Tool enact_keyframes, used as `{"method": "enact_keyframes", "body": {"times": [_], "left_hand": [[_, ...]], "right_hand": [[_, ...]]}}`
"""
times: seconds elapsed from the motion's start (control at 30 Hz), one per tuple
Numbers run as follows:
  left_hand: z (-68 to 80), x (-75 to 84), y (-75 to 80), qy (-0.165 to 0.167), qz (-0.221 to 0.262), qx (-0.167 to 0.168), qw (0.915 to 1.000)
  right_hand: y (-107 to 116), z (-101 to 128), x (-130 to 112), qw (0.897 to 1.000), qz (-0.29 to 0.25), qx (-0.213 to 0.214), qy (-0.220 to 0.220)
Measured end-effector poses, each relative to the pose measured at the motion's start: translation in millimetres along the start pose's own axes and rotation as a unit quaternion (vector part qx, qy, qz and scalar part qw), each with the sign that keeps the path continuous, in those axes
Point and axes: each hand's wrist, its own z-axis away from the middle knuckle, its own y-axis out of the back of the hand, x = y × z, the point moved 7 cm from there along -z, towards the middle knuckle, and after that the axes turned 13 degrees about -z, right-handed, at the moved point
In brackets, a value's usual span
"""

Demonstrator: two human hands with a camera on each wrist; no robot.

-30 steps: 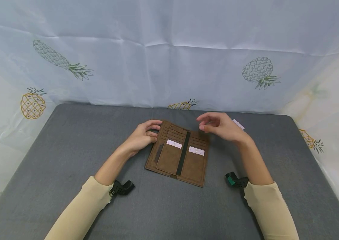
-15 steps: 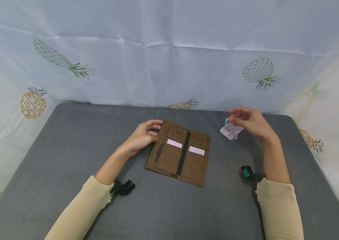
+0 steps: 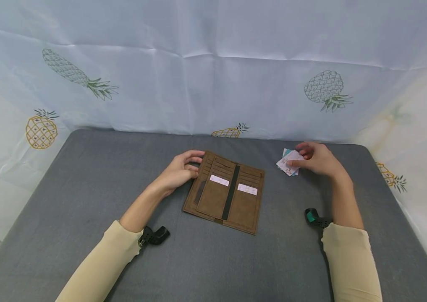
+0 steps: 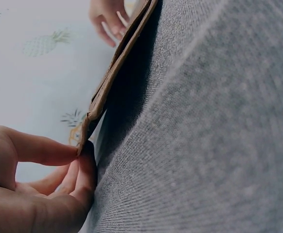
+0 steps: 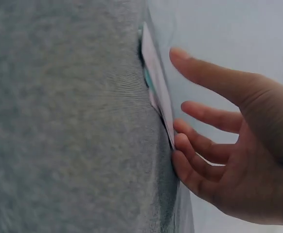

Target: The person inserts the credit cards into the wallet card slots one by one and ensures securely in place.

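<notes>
A brown wallet (image 3: 213, 201) lies spread out on the grey table, with a pale card showing in a slot on each side of its dark centre band. My left hand (image 3: 179, 170) pinches the wallet's left edge between thumb and fingers, as the left wrist view shows. At the back right is a small pile of pink and teal cards (image 3: 288, 163). Over the pile's right side is my right hand (image 3: 319, 159). In the right wrist view its lower fingertips meet the near edge of the top card (image 5: 158, 82), while the thumb stands off above it.
The grey table (image 3: 213, 268) ends at a white cloth backdrop (image 3: 205, 92) printed with pineapples. Black camera mounts (image 3: 154, 235) sit on both wrists, close above the tabletop.
My right hand has moved right from above the wallet to the card pile, then lowered to the cards' edge. My left hand and the wallet stay in place.
</notes>
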Motion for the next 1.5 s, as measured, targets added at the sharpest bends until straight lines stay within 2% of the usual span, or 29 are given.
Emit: {"method": "enact_keyframes", "body": {"times": [0.2,0.53,0.9,1.07,1.23,1.5], "left_hand": [[-1.5,-0.6,-0.8,0.0,-0.001,-0.002,1.0],[-0.4,-0.8,-0.1,-0.001,0.0,-0.001,1.0],[-1.0,-1.3,-0.5,-0.002,0.002,-0.002,1.0],[-0.5,-1.0,-0.5,0.0,0.002,-0.001,1.0],[-0.9,0.5,-0.4,-0.004,0.005,0.003,1.0],[-1.5,1.9,0.5,-0.006,0.006,0.005,1.0]], "right_hand": [[-8,-1,1,0.999,0.041,-0.018,-0.019],[-4,-1,3,0.998,0.021,-0.01,-0.054],[1,-1,6,0.999,0.019,0.005,-0.048],[2,-2,2,1.0,-0.005,0.013,-0.016],[1,-3,-7,0.998,-0.06,0.003,0.029],[-7,-6,-22,0.99,-0.137,-0.022,0.022]]}}
